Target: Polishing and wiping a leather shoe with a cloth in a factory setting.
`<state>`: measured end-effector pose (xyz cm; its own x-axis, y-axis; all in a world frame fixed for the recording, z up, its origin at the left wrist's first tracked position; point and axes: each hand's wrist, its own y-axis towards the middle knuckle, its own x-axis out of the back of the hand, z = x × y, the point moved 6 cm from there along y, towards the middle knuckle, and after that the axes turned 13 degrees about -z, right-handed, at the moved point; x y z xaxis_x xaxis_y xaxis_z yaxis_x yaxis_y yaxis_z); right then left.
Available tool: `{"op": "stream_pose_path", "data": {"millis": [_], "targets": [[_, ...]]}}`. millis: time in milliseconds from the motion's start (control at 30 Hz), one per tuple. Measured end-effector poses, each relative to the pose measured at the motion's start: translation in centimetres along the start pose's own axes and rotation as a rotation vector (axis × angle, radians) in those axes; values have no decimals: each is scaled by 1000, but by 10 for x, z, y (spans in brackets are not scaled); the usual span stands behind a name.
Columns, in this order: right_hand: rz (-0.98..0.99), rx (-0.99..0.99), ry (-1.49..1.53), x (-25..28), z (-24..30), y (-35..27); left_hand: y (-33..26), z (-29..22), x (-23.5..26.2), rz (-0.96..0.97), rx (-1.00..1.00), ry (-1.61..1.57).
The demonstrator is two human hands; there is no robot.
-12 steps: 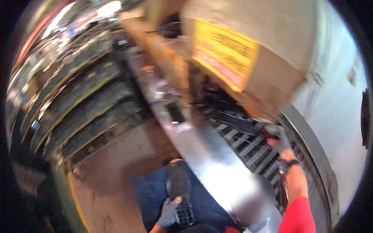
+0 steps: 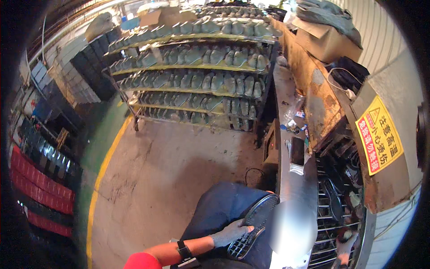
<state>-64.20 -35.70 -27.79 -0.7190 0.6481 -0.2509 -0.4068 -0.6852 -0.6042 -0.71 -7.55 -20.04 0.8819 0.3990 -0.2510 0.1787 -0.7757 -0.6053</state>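
Observation:
My left hand (image 2: 230, 234), in a grey glove, grips a black shoe sole (image 2: 256, 219) by its edge. The sole leans across my dark-clad leg, its tread facing up and a grid pattern showing at its near end. My right hand (image 2: 346, 246), also gloved, is over the metal-rod rack at the lower right. Its fingers are small and blurred, so their hold is unclear; a dark piece lies beside them. Another black sole (image 2: 330, 197) lies on the rods (image 2: 324, 240), farther from me.
A wheeled rack (image 2: 188, 92) bears rows of grey shoe-shaped forms. A metal ledge (image 2: 295, 188) carries a phone-like dark slab (image 2: 297, 151). A hood with a yellow sign (image 2: 380, 134) overhangs the rods. Red crates (image 2: 42, 184) stand at the left.
My view has swung left, bringing the shoe rack into full sight. The left hand still holds the sole, now tilted. My right hand has drawn back from beside the hood toward me.

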Motion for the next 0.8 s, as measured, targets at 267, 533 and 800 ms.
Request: {"op": "stream_pose_path", "data": {"millis": [267, 533, 800], "targets": [[331, -11, -474, 211, -79, -134, -8, -121, 3, -198, -903, 518], [1026, 562, -800, -199, -182, -461, -3, -130, -42, 365, -199, -418], [948, -450, -532, -248, -191, -517, -44, -147, -37, 392, -259, -411]]}}
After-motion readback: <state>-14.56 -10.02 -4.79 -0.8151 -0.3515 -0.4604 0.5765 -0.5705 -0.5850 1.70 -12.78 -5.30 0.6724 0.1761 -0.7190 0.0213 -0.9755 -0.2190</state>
